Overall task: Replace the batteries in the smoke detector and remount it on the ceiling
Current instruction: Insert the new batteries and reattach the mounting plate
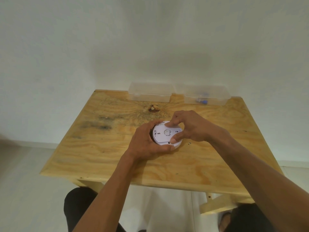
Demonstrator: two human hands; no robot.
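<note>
A round white smoke detector (163, 133) lies back side up on the wooden table (103, 148), near its middle. My left hand (143, 143) wraps around the detector's left and near rim. My right hand (190, 126) comes from the right, with the index finger pressing on the far part of the back plate and the thumb on the near right edge. A round hub shows in the middle of the back. No batteries are visible at the detector.
Two clear plastic boxes stand at the table's far edge against the white wall: a left box (150, 92) and a right box (206, 97) holding small blue-tipped items. A dark knot (153, 108) marks the wood. My knees show below the near edge.
</note>
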